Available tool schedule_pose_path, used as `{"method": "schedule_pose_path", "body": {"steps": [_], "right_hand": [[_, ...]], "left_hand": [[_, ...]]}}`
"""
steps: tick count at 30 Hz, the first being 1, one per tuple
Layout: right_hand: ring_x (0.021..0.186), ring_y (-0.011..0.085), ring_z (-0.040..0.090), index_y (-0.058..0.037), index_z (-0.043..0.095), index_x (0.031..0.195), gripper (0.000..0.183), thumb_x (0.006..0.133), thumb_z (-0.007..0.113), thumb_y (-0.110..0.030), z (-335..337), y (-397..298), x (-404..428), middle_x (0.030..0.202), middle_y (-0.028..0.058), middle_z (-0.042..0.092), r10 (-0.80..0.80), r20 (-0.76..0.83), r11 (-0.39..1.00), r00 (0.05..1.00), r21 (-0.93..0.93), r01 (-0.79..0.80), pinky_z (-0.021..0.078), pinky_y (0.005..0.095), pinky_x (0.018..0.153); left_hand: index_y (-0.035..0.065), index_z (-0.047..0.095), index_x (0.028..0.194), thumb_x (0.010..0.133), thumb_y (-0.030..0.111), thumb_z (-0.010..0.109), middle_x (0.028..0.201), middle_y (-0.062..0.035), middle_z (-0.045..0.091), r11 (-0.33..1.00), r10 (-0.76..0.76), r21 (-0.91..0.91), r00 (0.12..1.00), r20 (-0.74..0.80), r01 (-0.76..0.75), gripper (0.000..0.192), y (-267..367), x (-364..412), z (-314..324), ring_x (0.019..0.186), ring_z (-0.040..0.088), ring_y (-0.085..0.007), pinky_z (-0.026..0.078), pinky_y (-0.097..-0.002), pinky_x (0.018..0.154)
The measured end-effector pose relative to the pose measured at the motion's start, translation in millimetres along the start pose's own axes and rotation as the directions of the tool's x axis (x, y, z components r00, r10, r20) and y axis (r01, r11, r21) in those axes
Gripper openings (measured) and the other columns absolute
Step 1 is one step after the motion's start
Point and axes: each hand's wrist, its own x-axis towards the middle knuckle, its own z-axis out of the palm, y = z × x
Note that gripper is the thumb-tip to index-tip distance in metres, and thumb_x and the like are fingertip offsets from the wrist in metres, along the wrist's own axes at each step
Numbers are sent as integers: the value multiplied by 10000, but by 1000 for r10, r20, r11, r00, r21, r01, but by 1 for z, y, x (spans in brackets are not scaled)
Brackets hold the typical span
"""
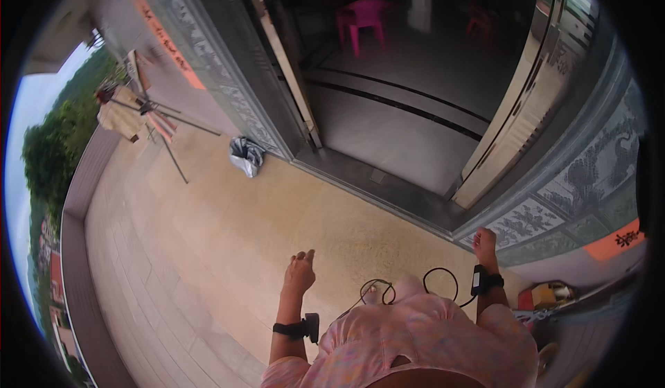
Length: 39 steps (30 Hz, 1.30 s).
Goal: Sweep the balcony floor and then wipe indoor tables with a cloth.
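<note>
My left hand (300,272) is raised over the tan floor (234,221), fingers loosely curled, with no object visible in it. Near the lower corner of the door frame, my right hand (484,242) is held up with its fingers folded in; nothing shows in it. Each wrist wears a black strap with a small black device, the left one (310,327) and the right one (479,280). A thin black cable (440,269) loops in front of my pink shirt (363,331). Ahead is an open doorway with a dark stone threshold (363,180).
A crumpled silver-grey bag (247,157) lies by the wall. Farther left stand a tripod-like rack (169,154) and a hanging beige garment (120,117). A low parapet (78,242) edges the left. Inside is a pink plastic chair (365,15). Boxes (543,297) sit at right.
</note>
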Motion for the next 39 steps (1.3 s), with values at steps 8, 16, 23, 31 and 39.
{"method": "schedule_pose_path", "body": {"steps": [8, 16, 23, 31, 39], "right_hand": [[440, 143, 432, -62, 436, 568, 103, 626, 511, -102, 29, 4, 53, 507, 41, 430, 192, -1, 968, 981, 167, -189, 348, 251, 379], [494, 147, 449, -58, 461, 615, 85, 644, 524, -109, 120, -35, 136, 546, 40, 448, 100, 172, 940, 980, 307, -149, 375, 240, 441], [445, 135, 443, -70, 472, 634, 86, 637, 533, -131, 174, -82, 220, 521, 21, 455, 86, 255, 919, 963, 352, -175, 369, 241, 403], [401, 146, 431, -78, 450, 592, 100, 657, 507, -128, 194, -105, 301, 489, 35, 444, 310, 187, 870, 932, 339, -358, 346, 261, 350], [402, 146, 435, -68, 457, 606, 96, 676, 474, -131, 268, -178, 376, 472, 43, 441, 178, 25, 898, 984, 406, -173, 348, 253, 351]], "left_hand": [[11, 484, 876, 589, -6, 404, 724, -162, 512, 861, 490, -216, 866, 102, -462, 298, 51, 139, 30, 691, 474, -301, 404, -349, 626], [44, 539, 741, 586, 16, 419, 711, -137, 537, 843, 536, -104, 813, 227, -527, 198, 32, 271, 37, 677, 512, -260, 414, -351, 594], [60, 517, 828, 693, 128, 461, 584, -142, 519, 905, 420, 47, 906, 51, -422, 161, 57, 374, 5, 522, 503, -293, 402, -366, 457], [60, 418, 1009, 570, -15, 352, 713, -210, 510, 946, 295, 26, 892, 342, -322, 450, 86, 508, 29, 702, 493, -345, 390, -423, 620], [79, 428, 983, 669, 89, 358, 787, -152, 501, 807, 554, -72, 709, 436, -587, 323, 91, 696, 79, 738, 500, -268, 408, -383, 602]]}}
